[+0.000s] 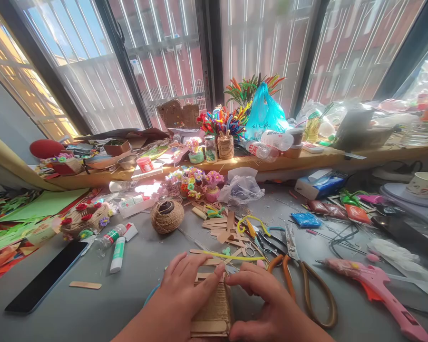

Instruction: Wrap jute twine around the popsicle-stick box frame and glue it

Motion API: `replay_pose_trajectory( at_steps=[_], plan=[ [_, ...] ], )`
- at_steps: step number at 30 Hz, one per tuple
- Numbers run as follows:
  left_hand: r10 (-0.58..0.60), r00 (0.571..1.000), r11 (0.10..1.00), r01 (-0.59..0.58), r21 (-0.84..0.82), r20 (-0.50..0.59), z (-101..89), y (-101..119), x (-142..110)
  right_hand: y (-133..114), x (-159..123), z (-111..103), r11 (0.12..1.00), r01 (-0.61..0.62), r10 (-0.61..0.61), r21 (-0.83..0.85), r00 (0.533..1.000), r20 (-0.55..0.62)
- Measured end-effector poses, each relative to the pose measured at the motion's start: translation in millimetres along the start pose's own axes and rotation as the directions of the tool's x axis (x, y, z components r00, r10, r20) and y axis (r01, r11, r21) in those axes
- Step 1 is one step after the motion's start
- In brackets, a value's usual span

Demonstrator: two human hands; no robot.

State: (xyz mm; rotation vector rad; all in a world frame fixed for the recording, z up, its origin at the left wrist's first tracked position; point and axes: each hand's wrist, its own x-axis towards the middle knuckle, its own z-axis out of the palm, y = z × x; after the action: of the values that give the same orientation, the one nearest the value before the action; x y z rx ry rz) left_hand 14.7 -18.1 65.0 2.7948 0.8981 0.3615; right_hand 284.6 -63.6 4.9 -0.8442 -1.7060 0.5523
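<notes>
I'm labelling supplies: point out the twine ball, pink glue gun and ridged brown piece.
Twine ball (167, 223), head view: wound side.
Pink glue gun (379, 282), head view: body.
Ridged brown piece (216, 306), head view: top.

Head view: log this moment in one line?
left hand: on ribbed brown piece | right hand: at its edge | glue gun: on table

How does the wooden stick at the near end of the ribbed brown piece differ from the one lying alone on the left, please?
The near stick lies on the ribbed brown piece; the lone stick lies on the grey table. The near stick looks broader in this view than the lone stick. Both are flat, pale and wooden.
</notes>
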Motion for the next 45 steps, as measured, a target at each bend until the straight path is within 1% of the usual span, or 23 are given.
replay_pose_trajectory(
  at_steps=[3,5,8,10,12,14,17,19,24,26,28,32,36,39,41,45],
  plan=[
    [-0.001,1.000,1.000,0.001,0.020,-0.008,-6.3,9.4,1.9,0.0,0.1,0.0,1.000,-0.022,0.022,-0.008,1.000,0.014],
    [0.010,1.000,1.000,-0.010,0.014,-0.024,-9.2,10.9,1.3,-0.2,0.7,-0.8,1.000,-0.006,0.006,-0.021,1.000,0.003],
    [0.014,0.997,1.000,-0.016,-0.022,-0.079,-8.8,5.9,-4.5,-2.3,3.8,-4.0,0.999,0.039,-0.039,-0.033,0.999,-0.005],
    [-0.015,0.993,0.998,0.008,-0.065,-0.121,-3.7,0.0,-10.1,-5.0,7.0,-6.4,0.997,0.057,-0.057,-0.049,0.998,0.004],
    [-0.073,0.986,0.990,0.054,-0.127,-0.148,5.1,-5.6,-14.5,-7.8,10.1,-8.0,0.995,0.064,-0.063,-0.077,0.998,0.020],
    [-0.169,0.973,0.964,0.130,-0.231,-0.158,15.7,-9.2,-16.4,-9.6,12.4,-8.4,0.992,0.079,-0.076,-0.098,0.997,0.031],
    [-0.322,0.937,0.873,0.239,-0.424,-0.136,29.9,-9.8,-19.5,-9.6,13.9,-8.5,0.990,0.090,-0.086,-0.105,0.995,0.044],
    [-0.356,0.926,0.829,0.253,-0.499,-0.123,36.3,-8.3,-25.9,-8.2,13.6,-9.0,0.992,0.077,-0.072,-0.103,0.996,0.058],
    [-0.340,0.931,0.786,0.206,-0.582,-0.129,46.9,-10.7,-51.8,-1.4,8.8,-8.9,0.995,0.016,-0.007,-0.102,0.996,0.090],
    [-0.325,0.940,0.760,0.194,-0.620,-0.104,49.3,-16.1,-58.3,1.6,5.8,-6.8,0.995,-0.010,0.019,-0.095,0.995,0.103],
    [-0.306,0.949,0.759,0.197,-0.621,-0.072,49.7,-22.4,-61.2,3.8,2.9,-3.7,0.995,-0.039,0.048,-0.091,0.994,0.102],
    [-0.272,0.962,0.813,0.210,-0.543,-0.036,47.4,-31.5,-61.1,3.2,-0.2,0.9,0.992,-0.078,0.085,-0.103,0.994,0.062],
    [-0.252,0.968,0.842,0.217,-0.495,-0.004,45.5,-34.2,-57.9,-6.1,4.0,-1.6,0.989,-0.019,0.025,-0.144,0.999,0.037],
    [-0.238,0.971,0.832,0.212,-0.513,0.016,43.2,-33.8,-54.6,-14.5,9.0,-5.7,0.986,0.023,-0.022,-0.167,1.000,0.010],
    [-0.233,0.972,0.809,0.210,-0.549,0.028,41.2,-32.4,-52.0,-16.3,10.0,-7.0,0.989,0.030,-0.031,-0.146,1.000,-0.003],
    [-0.235,0.971,0.769,0.211,-0.603,0.041,34.6,-28.2,-46.8,-6.9,1.9,-2.9,0.998,0.027,-0.025,-0.050,0.999,0.023]
  ],
)
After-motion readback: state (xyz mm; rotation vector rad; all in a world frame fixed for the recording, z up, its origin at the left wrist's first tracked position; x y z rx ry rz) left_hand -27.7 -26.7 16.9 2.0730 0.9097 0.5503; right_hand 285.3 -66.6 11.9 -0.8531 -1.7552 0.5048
